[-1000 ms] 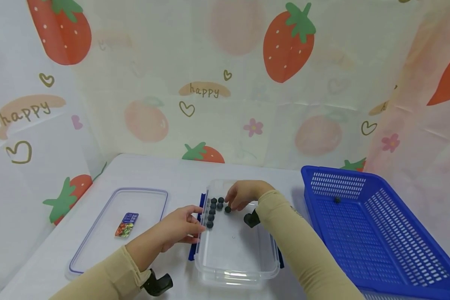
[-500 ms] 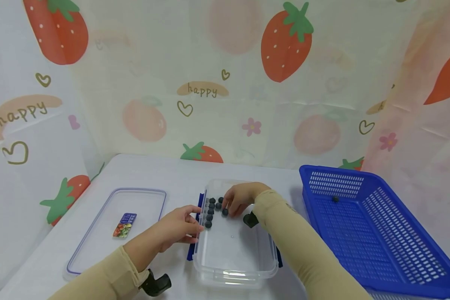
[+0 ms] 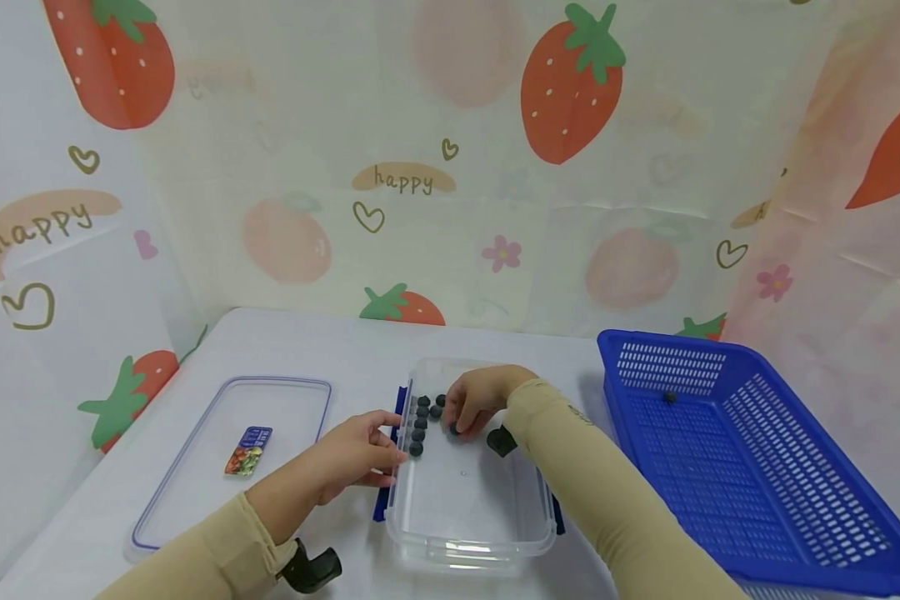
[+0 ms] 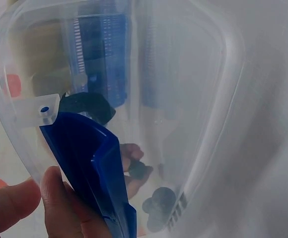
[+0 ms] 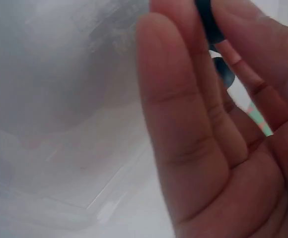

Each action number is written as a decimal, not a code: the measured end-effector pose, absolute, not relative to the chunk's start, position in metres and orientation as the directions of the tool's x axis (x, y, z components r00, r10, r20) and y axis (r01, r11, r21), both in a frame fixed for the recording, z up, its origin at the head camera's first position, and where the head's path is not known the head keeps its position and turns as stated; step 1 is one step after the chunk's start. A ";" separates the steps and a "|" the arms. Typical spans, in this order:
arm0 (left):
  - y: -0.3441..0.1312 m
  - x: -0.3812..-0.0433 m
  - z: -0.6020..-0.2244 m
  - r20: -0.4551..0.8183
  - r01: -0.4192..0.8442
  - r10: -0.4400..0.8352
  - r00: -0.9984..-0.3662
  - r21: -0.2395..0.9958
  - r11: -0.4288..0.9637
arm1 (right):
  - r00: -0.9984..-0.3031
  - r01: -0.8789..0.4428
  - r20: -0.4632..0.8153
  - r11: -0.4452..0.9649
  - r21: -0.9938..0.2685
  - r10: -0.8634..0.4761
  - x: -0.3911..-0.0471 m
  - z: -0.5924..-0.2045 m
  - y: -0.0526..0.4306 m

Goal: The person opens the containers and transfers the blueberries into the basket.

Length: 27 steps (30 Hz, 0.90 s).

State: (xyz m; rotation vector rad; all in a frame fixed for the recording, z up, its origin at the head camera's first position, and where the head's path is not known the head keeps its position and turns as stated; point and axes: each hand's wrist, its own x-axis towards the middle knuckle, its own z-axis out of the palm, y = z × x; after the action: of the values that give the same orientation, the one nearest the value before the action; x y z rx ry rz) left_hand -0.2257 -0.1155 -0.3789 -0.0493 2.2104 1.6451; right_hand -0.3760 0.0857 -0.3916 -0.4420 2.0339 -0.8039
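Note:
A clear plastic box [image 3: 472, 510] with blue side latches stands open on the table. Inside, several dark blueberries [image 3: 417, 435] form a row along the left wall, and a second row starts beside them at the far end. My right hand [image 3: 478, 397] reaches into the box, pinching one blueberry [image 5: 211, 22] between thumb and fingers close over the box floor. My left hand [image 3: 354, 454] holds the left rim; in the left wrist view its fingers [image 4: 59, 201] lie by the blue latch [image 4: 89, 163], with the thumb on the rim's other side.
On the left lies a clear lid [image 3: 187, 467] with a blue-purple seal and a small printed packet [image 3: 248, 451] on it. At the right stands a large blue perforated basket [image 3: 817, 467]; one dark blueberry [image 3: 669, 397] sits near its far end.
My right fingers have come down around the blueberry beside the second row, and it has shifted slightly nearer and to the right. The left hand stays at the rim.

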 end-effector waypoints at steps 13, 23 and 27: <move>-0.117 -0.225 -0.378 -0.320 -0.251 0.203 -0.926 0.919 0.305 | -0.495 -0.040 -0.575 0.678 -0.734 -0.651 -0.373 -0.367 0.078; -0.118 -0.225 -0.378 -0.323 -0.257 0.209 -0.923 0.921 0.292 | -0.571 -0.171 -0.453 0.639 -0.750 -0.685 -0.371 -0.313 0.100; -0.118 -0.225 -0.377 -0.316 -0.247 0.219 -0.923 0.923 0.294 | -0.618 -0.204 -0.385 0.613 -0.764 -0.686 -0.370 -0.288 0.126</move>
State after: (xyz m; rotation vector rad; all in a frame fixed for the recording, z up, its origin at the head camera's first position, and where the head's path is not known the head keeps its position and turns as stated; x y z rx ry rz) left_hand -0.2249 -0.1182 -0.3775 -0.0252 2.1850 1.6646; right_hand -0.3703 0.1259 -0.2883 -0.6963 2.1521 -0.9062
